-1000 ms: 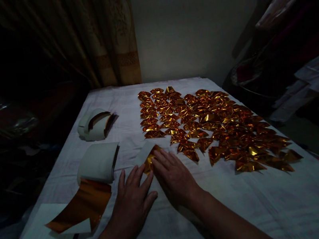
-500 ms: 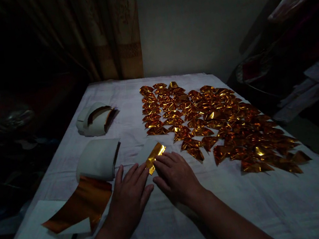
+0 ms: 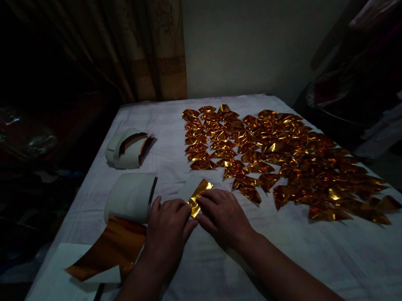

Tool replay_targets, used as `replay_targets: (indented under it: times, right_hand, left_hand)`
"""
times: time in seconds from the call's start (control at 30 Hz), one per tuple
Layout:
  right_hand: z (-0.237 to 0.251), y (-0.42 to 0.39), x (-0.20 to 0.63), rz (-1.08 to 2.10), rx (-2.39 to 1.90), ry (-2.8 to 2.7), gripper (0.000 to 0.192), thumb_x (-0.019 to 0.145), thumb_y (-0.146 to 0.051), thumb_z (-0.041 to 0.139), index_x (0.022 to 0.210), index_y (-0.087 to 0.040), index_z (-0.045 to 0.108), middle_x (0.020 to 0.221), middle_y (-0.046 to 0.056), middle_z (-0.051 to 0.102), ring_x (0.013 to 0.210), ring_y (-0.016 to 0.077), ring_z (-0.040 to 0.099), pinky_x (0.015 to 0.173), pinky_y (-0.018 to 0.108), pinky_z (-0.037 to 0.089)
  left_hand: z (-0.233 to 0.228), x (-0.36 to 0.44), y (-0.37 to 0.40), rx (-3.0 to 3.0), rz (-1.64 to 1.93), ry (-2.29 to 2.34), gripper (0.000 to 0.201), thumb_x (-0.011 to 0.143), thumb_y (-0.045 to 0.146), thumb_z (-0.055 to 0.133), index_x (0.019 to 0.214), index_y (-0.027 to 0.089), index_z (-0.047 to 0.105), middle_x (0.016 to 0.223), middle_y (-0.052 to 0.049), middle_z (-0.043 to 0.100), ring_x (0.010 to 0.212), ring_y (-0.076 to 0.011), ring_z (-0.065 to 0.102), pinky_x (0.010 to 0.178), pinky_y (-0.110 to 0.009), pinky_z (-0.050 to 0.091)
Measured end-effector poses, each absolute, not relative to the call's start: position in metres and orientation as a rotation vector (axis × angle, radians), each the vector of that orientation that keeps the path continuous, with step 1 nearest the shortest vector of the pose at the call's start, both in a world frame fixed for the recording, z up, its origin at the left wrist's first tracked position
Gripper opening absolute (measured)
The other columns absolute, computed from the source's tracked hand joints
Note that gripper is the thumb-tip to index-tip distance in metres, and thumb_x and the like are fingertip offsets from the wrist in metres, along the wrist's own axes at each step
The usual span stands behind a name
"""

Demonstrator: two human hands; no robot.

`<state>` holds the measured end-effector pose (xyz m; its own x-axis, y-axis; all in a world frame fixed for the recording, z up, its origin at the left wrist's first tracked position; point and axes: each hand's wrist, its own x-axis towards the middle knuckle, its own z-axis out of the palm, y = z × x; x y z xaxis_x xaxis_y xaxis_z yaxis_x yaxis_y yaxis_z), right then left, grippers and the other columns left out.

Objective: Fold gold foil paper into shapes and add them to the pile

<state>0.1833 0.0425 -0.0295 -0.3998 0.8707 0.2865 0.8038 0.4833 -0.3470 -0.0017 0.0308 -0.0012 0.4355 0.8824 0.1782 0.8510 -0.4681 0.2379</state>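
Observation:
My left hand (image 3: 167,227) and my right hand (image 3: 223,215) meet over a small gold foil sheet (image 3: 200,195) on the white cloth-covered table (image 3: 318,264). Both hands pinch the near edge of the foil with their fingertips, fingers curled. The sheet's white backing shows at its far side. Just left of my left hand lies a curled stack of white-backed foil sheets (image 3: 129,198), with one gold sheet (image 3: 106,249) spread flat in front of it.
Several folded gold foil triangles (image 3: 282,158) lie in rows across the right half of the table. A second curled foil stack (image 3: 130,148) sits farther back left. A curtain (image 3: 145,37) and a pale wall stand behind; clothes hang at right.
My left hand's fingers went from flat on the cloth to curled onto the foil's edge. My right hand's fingertips moved up to the same edge. The foil strip lifted slightly.

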Motion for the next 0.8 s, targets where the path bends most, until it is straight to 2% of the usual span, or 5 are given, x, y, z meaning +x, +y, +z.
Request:
replay_targets:
  times: [0.1,0.23,0.37,0.57,0.8]
  right_hand:
    - [-0.031,0.044,0.184,0.231,-1.374,-2.275,0.026,0.094,-0.029,0.061,0.119,-0.022,0.065,0.120,0.009,0.066,0.111,0.0254,0.058,0.097,0.042,0.044]
    - [-0.033,0.042,0.187,0.259,-1.341,-2.211,0.029,0.095,-0.021,0.055,0.122,-0.022,0.065,0.122,0.010,0.066,0.115,0.0256,0.057,0.100,0.044,0.042]
    - [-0.034,0.042,0.187,0.258,-1.303,-2.233,0.033,0.090,-0.019,0.060,0.122,-0.023,0.066,0.122,0.009,0.065,0.115,0.0248,0.056,0.099,0.042,0.042]
    - [-0.036,0.048,0.183,0.201,-1.332,-2.243,0.013,0.094,-0.029,0.063,0.100,-0.028,0.075,0.103,0.004,0.070,0.096,0.0210,0.060,0.084,0.036,0.042]
    - [-0.033,0.049,0.178,0.255,-1.396,-2.152,0.013,0.094,-0.027,0.063,0.093,-0.026,0.076,0.099,0.004,0.071,0.093,0.0211,0.059,0.081,0.035,0.041]
  left_hand:
    - [-0.002,-0.001,0.034,2.631,0.402,1.548,0.008,0.094,0.028,0.061,0.094,0.022,0.066,0.096,-0.003,0.071,0.096,-0.0242,0.065,0.108,-0.053,0.034]
    - [-0.009,-0.002,0.034,2.673,0.483,1.519,0.010,0.095,0.025,0.060,0.102,0.022,0.066,0.102,-0.004,0.072,0.097,-0.0241,0.065,0.104,-0.049,0.038]
    - [-0.013,-0.004,0.035,2.651,0.539,1.497,0.016,0.099,0.025,0.052,0.098,0.021,0.068,0.099,-0.005,0.072,0.093,-0.0225,0.064,0.098,-0.047,0.042]
    - [-0.017,-0.009,0.036,2.595,0.617,1.487,0.020,0.099,0.033,0.052,0.103,0.023,0.069,0.101,-0.005,0.071,0.094,-0.0233,0.062,0.090,-0.044,0.048]
    - [-0.024,-0.016,0.037,2.438,0.751,1.573,0.020,0.099,0.030,0.052,0.095,0.022,0.069,0.094,-0.005,0.069,0.092,-0.0223,0.061,0.085,-0.040,0.049]
